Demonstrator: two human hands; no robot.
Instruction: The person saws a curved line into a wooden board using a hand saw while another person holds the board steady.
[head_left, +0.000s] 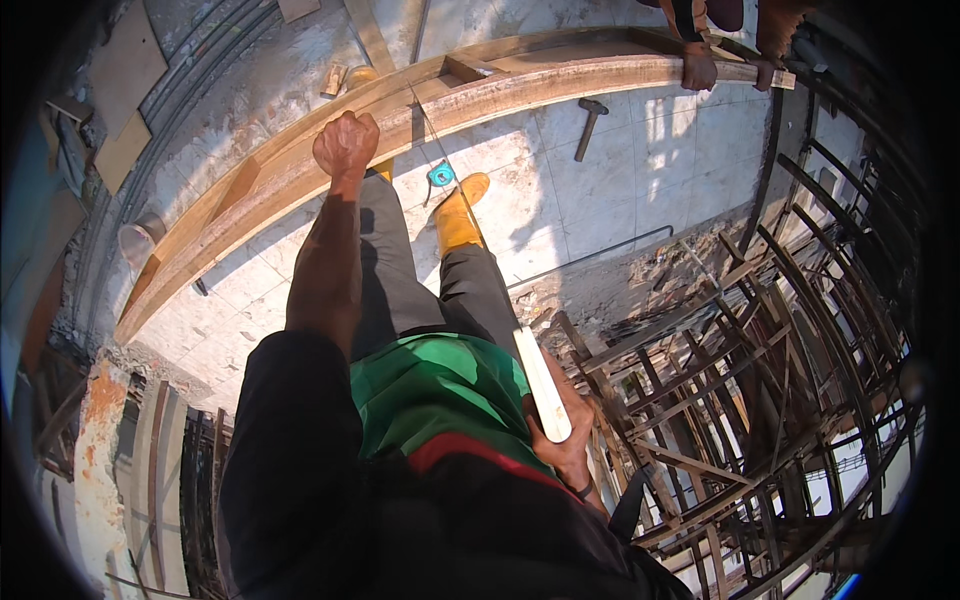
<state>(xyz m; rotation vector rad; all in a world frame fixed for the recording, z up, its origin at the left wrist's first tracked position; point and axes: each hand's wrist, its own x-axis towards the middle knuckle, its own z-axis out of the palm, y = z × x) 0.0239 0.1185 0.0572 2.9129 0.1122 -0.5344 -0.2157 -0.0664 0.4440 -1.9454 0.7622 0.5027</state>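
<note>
A long wooden frame (540, 88) of planks with short cross pieces spans the view from lower left to upper right. My left hand (346, 145) is closed in a fist on its near plank; whether the fingers grip the wood is hidden. Low at the right, my right hand (568, 440) grips the cream handle of a handsaw (541, 385). Seen edge-on, its thin blade slants up past my boot to the frame, its far end over the wood to the right of my left hand. At the frame's right end, another person's hands (698, 70) rest on the wood.
A teal tape measure (440, 175) lies on the tiled floor beside my yellow boot (458, 222). Farther right lies a hammer (590, 130). A thin metal rod (600, 256) edges the tiles, with stacked timber frames (700, 400) at lower right. Pipes (190, 75) run along the upper left.
</note>
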